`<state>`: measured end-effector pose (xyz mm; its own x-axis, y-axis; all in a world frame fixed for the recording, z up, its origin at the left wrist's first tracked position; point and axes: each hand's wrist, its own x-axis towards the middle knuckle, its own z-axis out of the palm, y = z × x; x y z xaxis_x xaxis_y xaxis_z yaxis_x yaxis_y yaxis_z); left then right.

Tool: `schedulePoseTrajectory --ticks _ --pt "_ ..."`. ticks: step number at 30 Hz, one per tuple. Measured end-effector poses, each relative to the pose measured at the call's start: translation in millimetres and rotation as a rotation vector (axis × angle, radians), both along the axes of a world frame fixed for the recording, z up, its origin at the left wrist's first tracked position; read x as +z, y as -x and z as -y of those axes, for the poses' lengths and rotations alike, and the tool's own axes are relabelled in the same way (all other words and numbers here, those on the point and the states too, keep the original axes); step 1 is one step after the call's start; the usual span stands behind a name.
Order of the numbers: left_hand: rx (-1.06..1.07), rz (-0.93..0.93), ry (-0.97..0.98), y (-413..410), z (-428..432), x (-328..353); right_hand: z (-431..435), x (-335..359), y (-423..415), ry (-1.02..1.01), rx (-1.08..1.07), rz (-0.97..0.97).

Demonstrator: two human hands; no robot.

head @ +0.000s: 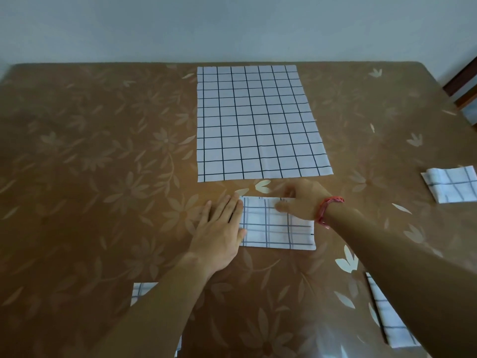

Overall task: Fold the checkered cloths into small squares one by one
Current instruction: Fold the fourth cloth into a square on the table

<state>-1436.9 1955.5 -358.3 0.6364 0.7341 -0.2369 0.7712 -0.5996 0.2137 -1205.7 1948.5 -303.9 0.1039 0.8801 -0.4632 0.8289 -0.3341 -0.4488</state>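
Forearms stretched from the near edge to the folded cloth, which lay on the table. The left hand lay flat, its straight fingers pressing the cloth's left edge. The blurred right hand, with a red bracelet at the wrist, pinched its far edge with curled fingers. Just beyond the folded cloth a flat cloth lay spread out, a second cloth sat well to its right, a third cloth lay nearer and rightward beside the right arm, and a cloth corner showed nearer and leftward.
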Motion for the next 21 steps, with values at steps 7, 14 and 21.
schedulePoseTrajectory --ticks 7,14,21 --pt "0.244 0.491 0.169 -11 -6 25 11 0 -11 -0.055 -0.161 -0.06" --pt "-0.006 0.506 -0.057 -13 30 30 47 6 -1 -0.106 -0.669 -0.471" --pt "0.054 0.45 -0.16 -5 74 10 99 -16 26 -0.066 -0.981 -0.926"
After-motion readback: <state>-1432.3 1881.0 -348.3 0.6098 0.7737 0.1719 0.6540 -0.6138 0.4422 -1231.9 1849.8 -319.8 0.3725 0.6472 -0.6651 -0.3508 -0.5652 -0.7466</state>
